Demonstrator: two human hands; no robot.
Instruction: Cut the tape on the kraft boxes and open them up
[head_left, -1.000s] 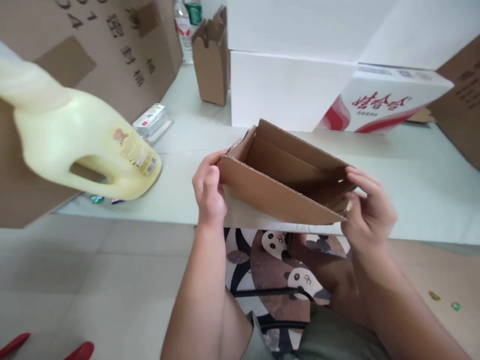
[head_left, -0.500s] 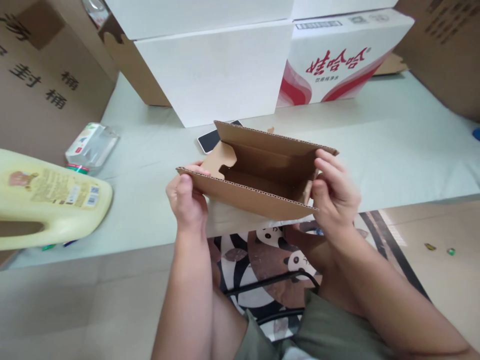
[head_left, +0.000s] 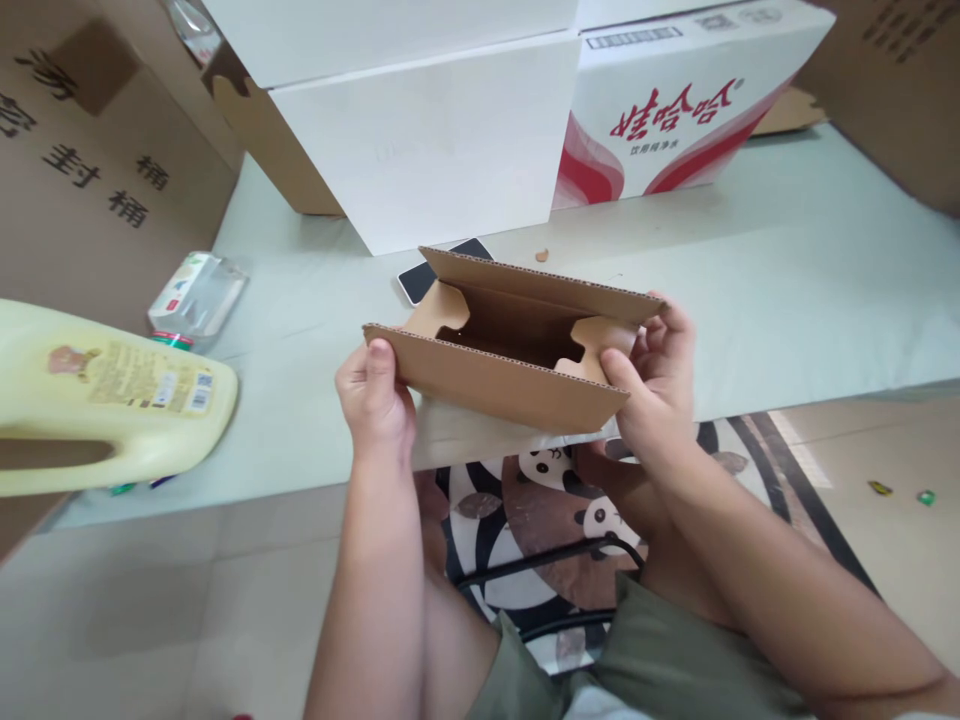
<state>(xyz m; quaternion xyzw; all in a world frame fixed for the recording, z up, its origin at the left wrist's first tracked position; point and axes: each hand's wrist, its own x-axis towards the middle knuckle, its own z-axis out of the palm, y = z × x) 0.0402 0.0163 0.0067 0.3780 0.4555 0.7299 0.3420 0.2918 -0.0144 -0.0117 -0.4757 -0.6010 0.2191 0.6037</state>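
Note:
Between my two hands is a small brown cardboard box [head_left: 495,378], its top open towards me and its long walls leaning. My left hand [head_left: 375,400] grips the left end, thumb on the near wall and the other fingers hidden behind. At the right end my right hand [head_left: 656,375] is closed on the box, thumb by the near corner and fingers round the far corner. Notched end flaps are folded inward on the left [head_left: 444,308] and on the right [head_left: 600,345]. The box is held over the front edge of the table.
A pale green cloth covers the table [head_left: 750,290]. White cartons [head_left: 427,150] stand behind, with a phone [head_left: 416,285] before them. On the left are a yellow jug [head_left: 150,400], a clear plastic package [head_left: 199,300] and a large brown carton [head_left: 90,200]. A panda-patterned mat [head_left: 517,520] lies below.
The box's right flap has come into view, folded inward. My right hand has shifted left, its thumb now lower on the near corner. The view has turned slightly.

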